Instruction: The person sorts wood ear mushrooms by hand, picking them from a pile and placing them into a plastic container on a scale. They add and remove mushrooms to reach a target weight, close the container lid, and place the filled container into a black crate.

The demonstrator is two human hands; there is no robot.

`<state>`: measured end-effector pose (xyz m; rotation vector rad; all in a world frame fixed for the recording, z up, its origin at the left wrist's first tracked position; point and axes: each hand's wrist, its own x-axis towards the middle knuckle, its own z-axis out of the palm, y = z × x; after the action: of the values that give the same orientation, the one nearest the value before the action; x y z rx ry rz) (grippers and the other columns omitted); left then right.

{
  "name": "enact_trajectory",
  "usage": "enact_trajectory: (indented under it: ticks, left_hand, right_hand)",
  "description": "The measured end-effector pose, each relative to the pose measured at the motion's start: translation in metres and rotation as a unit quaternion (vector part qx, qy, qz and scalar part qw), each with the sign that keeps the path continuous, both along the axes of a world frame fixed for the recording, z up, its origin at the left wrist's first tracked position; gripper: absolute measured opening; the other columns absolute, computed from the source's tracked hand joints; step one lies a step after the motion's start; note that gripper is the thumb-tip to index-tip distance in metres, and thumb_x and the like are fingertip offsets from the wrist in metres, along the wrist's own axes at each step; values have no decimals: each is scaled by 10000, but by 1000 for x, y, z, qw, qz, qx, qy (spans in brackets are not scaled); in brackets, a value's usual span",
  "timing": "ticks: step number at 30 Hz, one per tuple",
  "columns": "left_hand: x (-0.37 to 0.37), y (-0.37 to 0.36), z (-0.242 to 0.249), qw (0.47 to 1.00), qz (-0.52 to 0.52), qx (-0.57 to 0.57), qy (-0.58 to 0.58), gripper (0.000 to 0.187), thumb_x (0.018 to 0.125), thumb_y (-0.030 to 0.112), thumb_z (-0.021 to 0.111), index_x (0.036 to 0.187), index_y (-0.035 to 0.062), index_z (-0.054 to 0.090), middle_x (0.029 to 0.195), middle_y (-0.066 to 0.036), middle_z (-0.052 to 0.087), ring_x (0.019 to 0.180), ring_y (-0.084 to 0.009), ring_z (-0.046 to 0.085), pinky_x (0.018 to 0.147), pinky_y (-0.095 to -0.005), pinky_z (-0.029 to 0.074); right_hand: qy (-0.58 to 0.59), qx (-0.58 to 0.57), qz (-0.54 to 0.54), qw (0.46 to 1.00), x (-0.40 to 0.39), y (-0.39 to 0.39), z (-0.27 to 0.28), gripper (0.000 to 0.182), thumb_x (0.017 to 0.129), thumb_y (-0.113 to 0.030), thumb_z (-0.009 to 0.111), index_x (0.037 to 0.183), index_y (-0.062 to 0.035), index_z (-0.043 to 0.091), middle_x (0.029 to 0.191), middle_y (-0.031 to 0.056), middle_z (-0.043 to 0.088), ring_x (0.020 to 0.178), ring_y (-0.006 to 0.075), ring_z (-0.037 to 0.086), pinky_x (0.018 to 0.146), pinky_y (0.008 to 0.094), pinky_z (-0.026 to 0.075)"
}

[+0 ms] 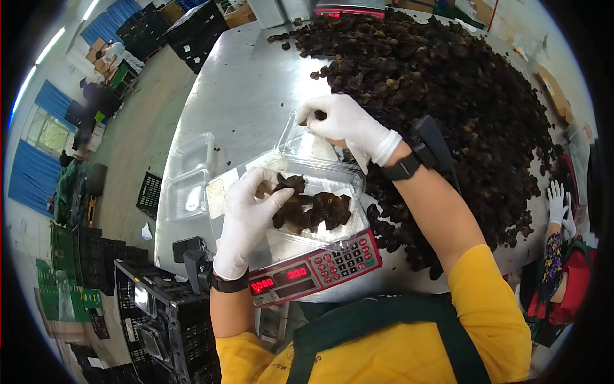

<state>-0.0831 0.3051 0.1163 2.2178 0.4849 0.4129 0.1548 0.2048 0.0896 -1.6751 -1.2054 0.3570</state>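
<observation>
My gloved left hand (246,208) pinches a dark wood ear mushroom (291,183) over the near-left part of a clear plastic tray (358,185). More wood ear pieces (329,211) lie inside that tray. The tray rests on a red and white digital scale (332,272), whose red display (281,280) is lit. My gloved right hand (352,125) is raised beyond the tray with fingertips curled together. A dark spot shows between its fingers; I cannot make out whether that is a mushroom piece. Below it is the tray's clear lid (307,144).
A large heap of wood ear mushrooms (441,109) covers the right of the metal table (236,83). Another clear container (190,182) lies open at the left edge. Black crates (169,326) stand at lower left. Across the heap, a co-worker's gloved hand (556,201) shows.
</observation>
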Motion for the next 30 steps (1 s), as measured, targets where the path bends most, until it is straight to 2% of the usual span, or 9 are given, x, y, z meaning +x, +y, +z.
enact_trajectory:
  ticks: [4, 8, 12, 16, 18, 19, 25, 26, 30]
  left_hand:
    - [-8, 8, -3, 957, 21, -284, -61, 103, 938, 89, 716, 985, 13, 665, 857, -20, 691, 760, -99, 659, 729, -258, 530]
    - [-8, 9, -6, 959, -34, -266, -93, 158, 955, 89, 696, 1062, -18, 653, 918, -60, 708, 785, -127, 683, 737, -264, 547]
    - [-4, -23, 13, 939, -51, -312, -135, 189, 948, 64, 688, 1105, -30, 643, 976, -84, 710, 834, -153, 691, 779, -275, 544]
    - [-11, -18, 18, 960, -48, -239, -141, 247, 914, 33, 691, 1152, -19, 649, 1007, -90, 718, 927, -165, 676, 861, -292, 513]
    - [-14, -8, 15, 992, -73, 86, -65, 276, 871, 16, 704, 1144, 6, 666, 986, -63, 721, 883, -140, 656, 832, -297, 504]
    - [-14, -10, 11, 990, -68, 115, -46, 303, 835, 4, 711, 1134, 22, 675, 948, -43, 715, 853, -130, 636, 802, -304, 497]
    - [4, -32, -7, 979, -141, 144, 37, 317, 820, 17, 744, 1126, 52, 667, 818, -41, 665, 722, -162, 627, 702, -313, 512]
    - [6, -32, -9, 973, -150, 166, 65, 330, 813, 15, 752, 1129, 64, 667, 804, -43, 659, 697, -167, 623, 692, -314, 513]
    - [1, -18, 1, 993, -90, 45, 57, 275, 812, -8, 754, 1069, 66, 690, 758, 2, 647, 693, -89, 604, 654, -263, 479]
  right_hand:
    - [106, -32, 73, 991, -43, -25, 32, 196, 914, -187, 683, 1020, -34, 743, 783, 54, 710, 580, 91, 600, 564, 267, 496]
    - [42, 18, 121, 992, -72, -48, 42, 344, 913, -169, 729, 1209, -3, 666, 872, 67, 690, 818, 88, 622, 760, 262, 512]
    - [113, -11, 54, 992, -81, -74, 48, 271, 898, -186, 723, 1074, 18, 698, 822, 100, 692, 572, 142, 626, 538, 299, 503]
    - [116, -93, -84, 985, -72, -161, 51, 251, 902, -144, 704, 1094, 17, 702, 788, 25, 677, 635, 61, 556, 568, 251, 458]
    - [70, -92, -134, 984, -69, -222, 45, 207, 885, -109, 704, 1006, 57, 675, 826, 58, 662, 775, 95, 576, 705, 271, 482]
    - [98, -141, -159, 972, -70, -254, 45, 198, 867, -89, 699, 979, 69, 660, 822, 75, 652, 788, 108, 575, 742, 281, 481]
    - [165, -325, -274, 890, -102, -457, -10, 108, 816, -81, 668, 837, 22, 693, 744, 6, 646, 731, 80, 586, 668, 270, 469]
    - [225, -414, -301, 829, -115, -460, 6, 120, 796, -57, 687, 866, 35, 715, 740, 30, 657, 719, 110, 612, 699, 286, 502]
    - [213, -356, -327, 849, -145, -513, -18, 275, 776, -16, 699, 1045, 32, 727, 887, 89, 704, 844, 155, 651, 810, 309, 523]
